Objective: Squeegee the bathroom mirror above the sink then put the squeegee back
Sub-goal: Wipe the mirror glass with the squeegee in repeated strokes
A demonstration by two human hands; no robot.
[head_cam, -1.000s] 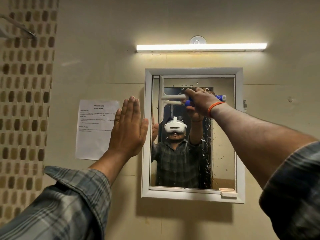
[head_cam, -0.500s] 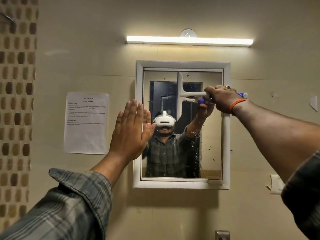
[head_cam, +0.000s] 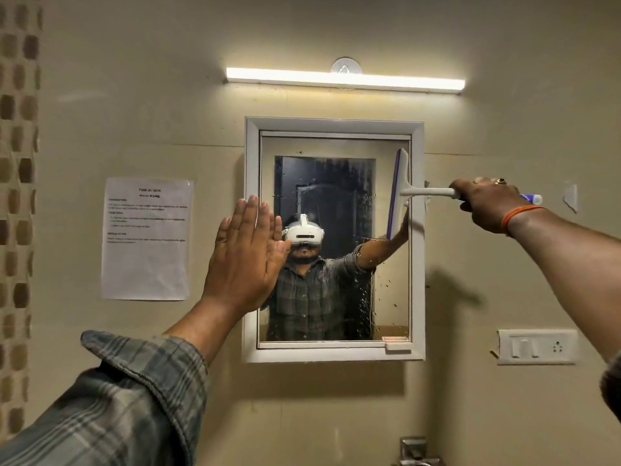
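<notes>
A white-framed mirror hangs on the beige wall. My right hand grips the handle of a white squeegee with a blue blade. The blade stands upright against the glass at the mirror's upper right edge. Water drops remain on the lower right of the glass. My left hand is flat and open, fingers up, over the mirror's left frame edge; whether it touches the frame I cannot tell.
A tube light glows above the mirror. A printed paper sheet is stuck to the wall on the left. A switch and socket plate sits at lower right. A metal tap top shows at the bottom edge.
My right hand has drawn the squeegee across the glass from the left side to the right edge. The left hand has stayed by the left frame. The view has shifted right and down.
</notes>
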